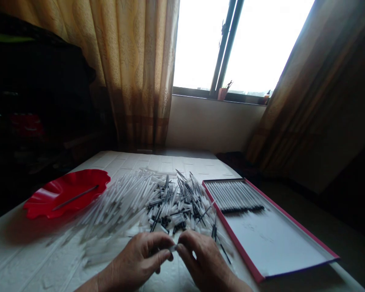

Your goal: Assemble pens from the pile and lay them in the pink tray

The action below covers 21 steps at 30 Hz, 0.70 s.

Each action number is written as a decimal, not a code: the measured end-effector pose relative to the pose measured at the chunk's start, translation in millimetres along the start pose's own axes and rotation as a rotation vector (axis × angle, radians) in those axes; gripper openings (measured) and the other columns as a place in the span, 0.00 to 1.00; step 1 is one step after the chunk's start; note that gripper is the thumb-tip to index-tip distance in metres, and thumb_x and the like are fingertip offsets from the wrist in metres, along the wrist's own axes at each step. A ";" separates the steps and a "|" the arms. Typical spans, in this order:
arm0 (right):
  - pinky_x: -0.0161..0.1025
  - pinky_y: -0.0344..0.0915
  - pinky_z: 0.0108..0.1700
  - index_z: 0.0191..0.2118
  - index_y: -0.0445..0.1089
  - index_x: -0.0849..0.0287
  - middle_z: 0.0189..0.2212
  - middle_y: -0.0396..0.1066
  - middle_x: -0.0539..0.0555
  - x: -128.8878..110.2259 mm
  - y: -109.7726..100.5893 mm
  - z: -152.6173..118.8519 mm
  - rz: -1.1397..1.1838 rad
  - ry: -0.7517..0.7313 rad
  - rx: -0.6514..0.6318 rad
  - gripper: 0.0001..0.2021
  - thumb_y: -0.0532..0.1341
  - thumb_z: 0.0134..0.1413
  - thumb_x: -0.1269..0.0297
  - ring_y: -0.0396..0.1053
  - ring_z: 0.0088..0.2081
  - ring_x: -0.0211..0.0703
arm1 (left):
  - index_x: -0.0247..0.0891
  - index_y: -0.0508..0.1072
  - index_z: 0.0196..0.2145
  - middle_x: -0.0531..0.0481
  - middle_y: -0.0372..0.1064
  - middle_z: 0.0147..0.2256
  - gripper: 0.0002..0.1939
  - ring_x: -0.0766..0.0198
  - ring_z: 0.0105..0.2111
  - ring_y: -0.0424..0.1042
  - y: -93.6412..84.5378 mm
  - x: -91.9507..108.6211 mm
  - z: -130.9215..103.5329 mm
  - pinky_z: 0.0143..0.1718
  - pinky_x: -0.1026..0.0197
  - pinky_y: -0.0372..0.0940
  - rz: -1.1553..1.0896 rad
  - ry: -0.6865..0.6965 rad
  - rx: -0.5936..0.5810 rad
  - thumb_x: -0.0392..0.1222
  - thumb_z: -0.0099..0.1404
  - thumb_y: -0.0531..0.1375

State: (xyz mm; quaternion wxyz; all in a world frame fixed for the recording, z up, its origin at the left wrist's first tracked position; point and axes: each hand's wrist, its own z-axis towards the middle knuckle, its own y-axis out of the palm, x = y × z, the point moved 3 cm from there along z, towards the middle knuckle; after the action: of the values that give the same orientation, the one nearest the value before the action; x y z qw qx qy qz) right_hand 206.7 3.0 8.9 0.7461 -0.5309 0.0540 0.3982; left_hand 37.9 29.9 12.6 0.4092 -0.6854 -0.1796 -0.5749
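My left hand and my right hand meet at the near edge of a loose pile, both pinching a small whitish, translucent pen part between them. Fingers cover most of it, so its exact kind is unclear. Just beyond my hands lie black-tipped pen refills mixed with small clear and black pen parts. Many clear pen barrels are heaped to the left of these. On the right, a row of pens with black ends lies side by side in a shallow red-edged box.
A red wavy-rimmed plate with one pen in it stands at the left on the white table. Behind the table are patterned curtains and a window; a pink cup sits on its sill.
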 end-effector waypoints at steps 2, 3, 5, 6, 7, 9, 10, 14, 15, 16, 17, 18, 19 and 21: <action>0.31 0.55 0.26 0.25 0.63 0.57 0.20 0.69 0.50 1.0 2.7 0.0 0.018 0.031 -0.040 0.18 0.49 0.65 0.60 0.68 0.22 0.37 | 0.34 0.77 0.37 0.48 0.74 0.30 0.11 0.66 0.24 0.70 1.7 0.3 -0.8 0.25 0.68 0.65 0.037 0.012 -0.020 0.42 0.63 0.57; 0.31 0.54 0.25 0.23 0.63 0.57 0.18 0.68 0.50 1.5 4.1 -0.1 0.039 0.049 -0.060 0.20 0.47 0.66 0.58 0.67 0.20 0.36 | 0.34 0.77 0.37 0.48 0.74 0.30 0.11 0.66 0.24 0.70 2.3 0.6 -1.2 0.25 0.68 0.65 0.053 0.016 -0.027 0.41 0.63 0.57; 0.30 0.53 0.24 0.22 0.62 0.57 0.16 0.67 0.49 1.8 5.6 -0.3 0.088 0.082 -0.089 0.23 0.45 0.67 0.56 0.65 0.18 0.35 | 0.35 0.77 0.37 0.48 0.74 0.30 0.11 0.67 0.24 0.70 2.7 1.2 -1.5 0.25 0.68 0.65 0.063 0.018 -0.032 0.41 0.64 0.57; 0.30 0.53 0.24 0.21 0.62 0.57 0.16 0.67 0.49 1.4 5.5 -0.2 0.108 0.091 -0.099 0.24 0.45 0.67 0.55 0.66 0.18 0.34 | 0.34 0.77 0.37 0.48 0.74 0.30 0.11 0.66 0.24 0.70 2.5 1.4 -1.4 0.25 0.67 0.65 0.052 0.017 -0.030 0.42 0.64 0.57; 0.30 0.54 0.24 0.22 0.62 0.57 0.16 0.68 0.49 0.7 4.6 0.0 0.120 0.095 -0.103 0.24 0.45 0.67 0.55 0.66 0.19 0.35 | 0.34 0.77 0.38 0.48 0.74 0.30 0.12 0.66 0.24 0.71 2.0 1.6 -1.1 0.25 0.67 0.66 0.038 0.017 -0.025 0.43 0.64 0.57; 0.31 0.56 0.26 0.24 0.64 0.57 0.19 0.70 0.50 -1.3 0.5 1.0 0.117 0.097 -0.084 0.21 0.46 0.66 0.56 0.68 0.22 0.37 | 0.34 0.77 0.38 0.47 0.74 0.30 0.13 0.65 0.25 0.71 0.0 1.9 -0.1 0.25 0.66 0.66 0.008 0.016 0.005 0.45 0.63 0.57; 0.31 0.56 0.27 0.27 0.65 0.57 0.21 0.71 0.51 -2.4 -2.3 1.7 0.111 0.095 -0.060 0.18 0.48 0.65 0.57 0.69 0.23 0.37 | 0.34 0.76 0.38 0.47 0.74 0.30 0.13 0.64 0.25 0.71 -1.2 2.1 0.5 0.25 0.66 0.66 -0.004 0.013 0.022 0.45 0.63 0.58; 0.32 0.58 0.29 0.37 0.64 0.57 0.25 0.70 0.50 -4.5 -10.2 2.7 0.122 0.071 0.024 0.05 0.53 0.60 0.64 0.67 0.25 0.37 | 0.32 0.76 0.36 0.46 0.73 0.29 0.14 0.64 0.25 0.71 -4.5 2.8 2.0 0.24 0.65 0.67 -0.045 -0.004 0.057 0.47 0.62 0.58; 0.32 0.58 0.29 0.37 0.64 0.57 0.25 0.70 0.49 -4.4 -10.1 2.6 0.126 0.063 0.021 0.04 0.53 0.59 0.66 0.67 0.26 0.37 | 0.32 0.76 0.37 0.46 0.73 0.29 0.14 0.64 0.25 0.71 -4.7 2.8 2.1 0.24 0.65 0.67 -0.051 -0.004 0.055 0.47 0.62 0.59; 0.32 0.58 0.29 0.36 0.64 0.57 0.26 0.70 0.49 -4.2 -9.5 2.3 0.129 0.058 0.008 0.03 0.53 0.58 0.67 0.67 0.26 0.38 | 0.32 0.76 0.37 0.47 0.73 0.29 0.14 0.64 0.25 0.71 -4.8 2.7 2.0 0.24 0.65 0.67 -0.056 -0.004 0.055 0.46 0.62 0.59; 0.32 0.58 0.30 0.36 0.64 0.56 0.26 0.70 0.50 -3.9 -8.6 2.1 0.130 0.056 -0.006 0.04 0.53 0.58 0.68 0.67 0.26 0.38 | 0.33 0.76 0.37 0.47 0.73 0.29 0.14 0.64 0.25 0.71 -4.9 2.5 1.9 0.24 0.66 0.66 -0.059 -0.003 0.054 0.46 0.62 0.59; 0.32 0.58 0.30 0.35 0.64 0.56 0.26 0.70 0.50 -3.8 -7.8 1.9 0.132 0.054 -0.017 0.04 0.53 0.58 0.68 0.67 0.27 0.38 | 0.33 0.76 0.37 0.47 0.73 0.29 0.13 0.64 0.25 0.71 -4.8 2.2 1.8 0.24 0.66 0.66 -0.060 -0.003 0.053 0.46 0.62 0.59; 0.33 0.58 0.30 0.35 0.65 0.56 0.27 0.70 0.50 -3.8 -7.3 1.8 0.134 0.054 -0.026 0.05 0.53 0.58 0.69 0.67 0.27 0.38 | 0.33 0.77 0.38 0.48 0.73 0.29 0.13 0.65 0.25 0.71 -4.7 1.7 1.7 0.24 0.66 0.66 -0.061 -0.003 0.051 0.45 0.62 0.59; 0.32 0.57 0.30 0.35 0.65 0.56 0.26 0.70 0.50 -4.3 -7.1 2.1 0.139 0.061 -0.045 0.05 0.52 0.58 0.68 0.66 0.27 0.38 | 0.34 0.77 0.37 0.48 0.73 0.29 0.12 0.66 0.24 0.70 -4.3 0.6 1.9 0.24 0.67 0.66 -0.065 -0.003 0.040 0.45 0.62 0.59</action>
State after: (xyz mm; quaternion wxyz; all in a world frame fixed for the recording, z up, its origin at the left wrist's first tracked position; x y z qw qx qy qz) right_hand 207.7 1.6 17.3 0.7024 -0.5545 0.1046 0.4338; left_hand 36.2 33.7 14.7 0.4034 -0.6717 -0.2137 -0.5834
